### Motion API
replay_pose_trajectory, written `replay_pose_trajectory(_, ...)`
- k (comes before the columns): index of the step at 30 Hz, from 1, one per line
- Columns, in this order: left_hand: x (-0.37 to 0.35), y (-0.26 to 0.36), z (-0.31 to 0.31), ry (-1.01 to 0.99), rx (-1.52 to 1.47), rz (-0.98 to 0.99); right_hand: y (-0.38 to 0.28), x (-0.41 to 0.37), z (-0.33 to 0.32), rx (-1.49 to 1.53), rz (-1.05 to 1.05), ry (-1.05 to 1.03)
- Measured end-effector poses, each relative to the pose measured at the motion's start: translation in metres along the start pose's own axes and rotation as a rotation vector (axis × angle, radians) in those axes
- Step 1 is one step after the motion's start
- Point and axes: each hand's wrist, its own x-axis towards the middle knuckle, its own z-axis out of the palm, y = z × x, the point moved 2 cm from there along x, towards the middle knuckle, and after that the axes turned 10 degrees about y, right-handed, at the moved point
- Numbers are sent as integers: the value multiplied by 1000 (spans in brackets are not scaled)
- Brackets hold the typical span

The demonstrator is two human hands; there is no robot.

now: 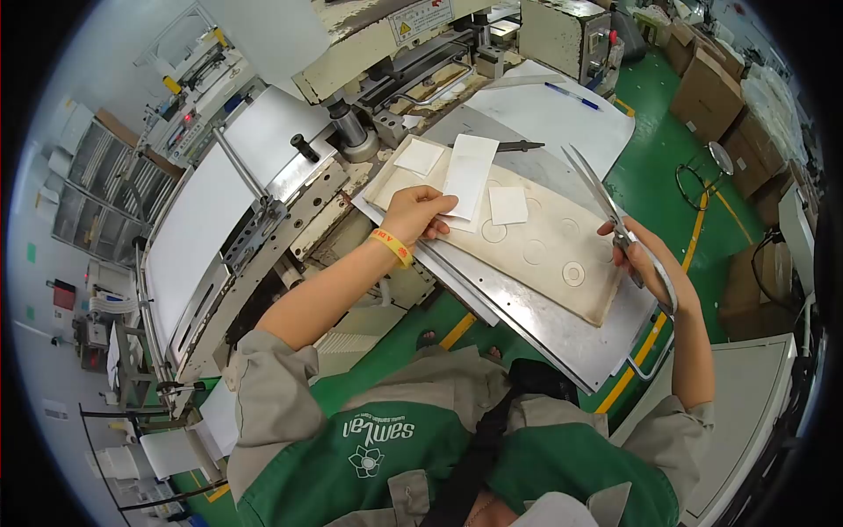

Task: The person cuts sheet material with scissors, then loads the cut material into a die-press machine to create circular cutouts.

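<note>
Pinched between the thumb and fingers of my left hand (417,215) is the lower end of a white paper strip (471,171). My right hand (645,255) grips a pair of metal scissors (615,211), their blades slightly parted and pointing up and away. Under the strip lies a cream-coloured flat board (544,272) with several faint ring marks. Two small white squares rest on it: one square (420,158) to the left of the strip, the other square (508,205) to its right. A metal plate (562,347) supports the board.
A cream press machine (378,48) stands ahead, with a white sheet roll (219,193) at left. Beyond the board lie a dark slim tool (520,146) and a blue pen (572,96) on a white sheet (544,105). Cardboard boxes (707,92) line the right; a grey cabinet (742,395) stands lower right.
</note>
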Motion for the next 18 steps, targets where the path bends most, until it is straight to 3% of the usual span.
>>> replay_pose_trajectory(18, -2, 16, 7, 51, 256, -38, 2, 2, -5, -13, -39, -65)
